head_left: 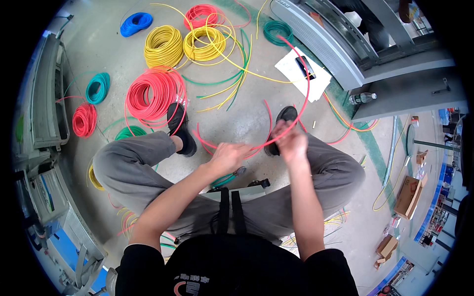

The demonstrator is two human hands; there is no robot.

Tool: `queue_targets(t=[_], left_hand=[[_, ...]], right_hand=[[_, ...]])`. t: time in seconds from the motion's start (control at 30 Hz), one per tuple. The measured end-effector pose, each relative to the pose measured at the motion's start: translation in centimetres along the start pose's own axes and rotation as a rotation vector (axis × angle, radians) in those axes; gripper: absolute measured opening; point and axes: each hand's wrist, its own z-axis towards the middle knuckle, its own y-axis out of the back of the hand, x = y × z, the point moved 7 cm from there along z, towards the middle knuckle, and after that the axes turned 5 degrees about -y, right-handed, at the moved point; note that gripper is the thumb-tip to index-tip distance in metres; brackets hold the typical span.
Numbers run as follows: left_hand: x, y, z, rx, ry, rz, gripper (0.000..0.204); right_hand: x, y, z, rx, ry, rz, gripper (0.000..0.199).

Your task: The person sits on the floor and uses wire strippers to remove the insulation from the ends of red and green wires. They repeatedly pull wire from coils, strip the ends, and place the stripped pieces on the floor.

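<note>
A length of red wire [307, 84] rises from between my hands in a long curve toward the papers at the upper right. My left hand [231, 157] is closed around its lower part, between my knees. On the right, my right hand [292, 144] has its fingers around the same wire, a little blurred. More cut red wire pieces [269, 118] lie on the floor between my shoes. A large red wire coil [152, 93] rests beside my left shoe [181, 129], and my right shoe [286, 116] is partly behind the right hand.
Yellow coils [163, 47], a blue coil [136, 24] and green coils [278, 33] lie ahead. A phone [305, 67] sits on white papers [289, 64]. A grey metal cabinet [390, 96] stands at right, with a bottle [362, 98] by it. Cardboard boxes [408, 197] are farther right.
</note>
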Motion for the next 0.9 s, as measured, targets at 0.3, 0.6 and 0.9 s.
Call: queue_targets(t=[0.3, 0.6, 0.9], left_hand=[[14.9, -12.7, -11.8, 0.886, 0.124, 0.437, 0.015], [19.2, -14.1, -12.9, 0.713, -0.004, 0.512, 0.016], [20.0, -16.3, -11.9, 0.711, -0.020, 0.425, 0.018]], right_hand=[[5.6, 4.7, 13.6, -0.568, 0.587, -1.590, 0.028], [0.2, 3.1, 22.4, -0.394, 0.610, -2.000, 0.030], [-2.4, 3.3, 27.6, -0.371, 0.580, -2.371, 0.025]])
